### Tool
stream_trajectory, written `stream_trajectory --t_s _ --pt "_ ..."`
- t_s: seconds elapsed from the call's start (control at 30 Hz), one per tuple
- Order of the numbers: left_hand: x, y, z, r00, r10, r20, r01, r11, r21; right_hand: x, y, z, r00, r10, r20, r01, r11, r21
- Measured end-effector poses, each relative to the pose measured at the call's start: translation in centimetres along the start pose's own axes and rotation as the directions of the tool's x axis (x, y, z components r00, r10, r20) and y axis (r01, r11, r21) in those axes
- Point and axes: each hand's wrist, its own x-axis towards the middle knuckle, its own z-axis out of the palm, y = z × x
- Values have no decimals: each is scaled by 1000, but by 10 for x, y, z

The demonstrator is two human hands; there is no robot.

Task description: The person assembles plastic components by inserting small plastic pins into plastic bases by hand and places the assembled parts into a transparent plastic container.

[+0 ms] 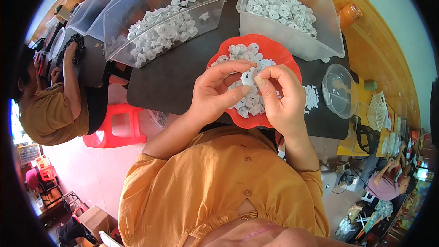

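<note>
Over a red scalloped bowl [281, 48], my left hand [211, 88] grips a small white round plastic part [248, 76] between thumb and fingers. My right hand [284, 97] is closed in a pinch against the right side of that part. Whether a smaller piece sits between the right fingertips is too small to tell. Beneath both hands the bowl is heaped with similar white plastic parts [250, 105]. Just right of the bowl, a pile of tiny white pieces [311, 98] lies on the black table [176, 87].
Two clear bins of white parts, a left bin [112, 45] and a right bin [331, 48], stand behind the bowl. A clear round tub [339, 92] sits at the table's right. Far left, a co-worker [55, 110] handles black pieces near a red stool [112, 128]. Another person [384, 186] is far right.
</note>
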Motion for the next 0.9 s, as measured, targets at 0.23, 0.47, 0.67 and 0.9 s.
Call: stream_trajectory --t_s 0.23,0.47,0.67,0.9 --pt "0 -4 2 982 190 -13 -181 950 253 -2 4 11 995 -63 -71 60 998 -36" --pt "0 -3 2 982 182 -57 -158 943 294 -3 8 14 999 -41 -34 41 999 -8" --pt "1 -4 5 977 215 -2 -202 919 338 -5 12 15 997 -25 -78 27 999 21" --pt "1 -1 5 994 101 -37 -96 988 122 -5 9 7 928 338 154 -355 687 634"
